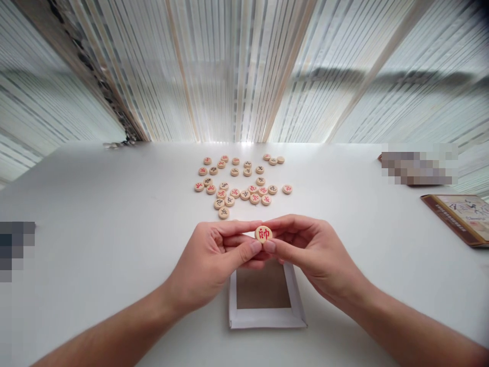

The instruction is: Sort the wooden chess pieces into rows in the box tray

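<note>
A round wooden xiangqi piece (263,234) with a red character faces me, pinched between the fingertips of both hands. My left hand (217,260) closes on its left side, thumb at the lower edge. From the other side my right hand (309,250) grips it the same way. Below the hands lies a shallow white box (267,318) with a brown bottom; the hands cover its far part. Beyond them many loose xiangqi pieces (245,194), marked in red or black, are scattered over the white table (114,229).
At the right edge lies a brown printed box lid (462,219). Behind it is a blurred-out object (416,168), and another blurred-out dark object (15,250) sits at the left edge. A striped curtain (229,71) hangs along the table's far side.
</note>
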Motion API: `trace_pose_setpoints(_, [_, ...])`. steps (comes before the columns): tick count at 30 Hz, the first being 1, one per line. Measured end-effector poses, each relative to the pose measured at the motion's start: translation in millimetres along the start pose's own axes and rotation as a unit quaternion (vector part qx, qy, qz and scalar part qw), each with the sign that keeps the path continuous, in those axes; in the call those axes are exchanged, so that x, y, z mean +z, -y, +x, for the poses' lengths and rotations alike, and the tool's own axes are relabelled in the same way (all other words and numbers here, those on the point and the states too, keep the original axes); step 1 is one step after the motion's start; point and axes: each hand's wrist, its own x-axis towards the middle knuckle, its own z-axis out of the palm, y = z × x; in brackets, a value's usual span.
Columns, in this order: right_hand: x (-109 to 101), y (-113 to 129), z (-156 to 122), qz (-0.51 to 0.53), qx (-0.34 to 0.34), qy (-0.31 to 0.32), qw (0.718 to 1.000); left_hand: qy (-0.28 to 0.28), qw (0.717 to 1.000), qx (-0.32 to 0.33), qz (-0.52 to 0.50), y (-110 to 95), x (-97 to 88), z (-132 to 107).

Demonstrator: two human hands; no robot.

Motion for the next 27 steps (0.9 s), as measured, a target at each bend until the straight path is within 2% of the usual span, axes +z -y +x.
trace_pose_setpoints(6, [2, 2, -2, 0.015, 0.009, 0.001, 1.000, -0.010, 0.996, 0.051, 0.074, 6, 3.9, -5])
trace_pose_setpoints(11, [3, 2, -2, 0.026, 0.017, 0.006, 0.999, -0.014, 0.967, 0.141, 0.213, 11, 3.1, -9])
trace_pose_setpoints(15, [2, 3, -3, 0.012, 0.009, 0.003, 1.000, -0.009, 0.949, 0.182, 0.257, 10, 2.7, -9])
trace_pose_setpoints(18, [1, 4, -3, 0.008, 0.015, 0.002, 1.000, -0.006, 0.950, 0.192, 0.248, 9, 3.6, -8])
trace_pose_setpoints(21, [1, 6, -4, 0.019, 0.019, 0.017, 1.000, -0.019, 0.965, 0.186, 0.187, 10, 4.7, -7])
trace_pose_setpoints(27, [1, 7, -2, 0.040, 0.019, 0.040, 0.998, -0.023, 0.991, 0.117, 0.067, 9, 5.6, -5])
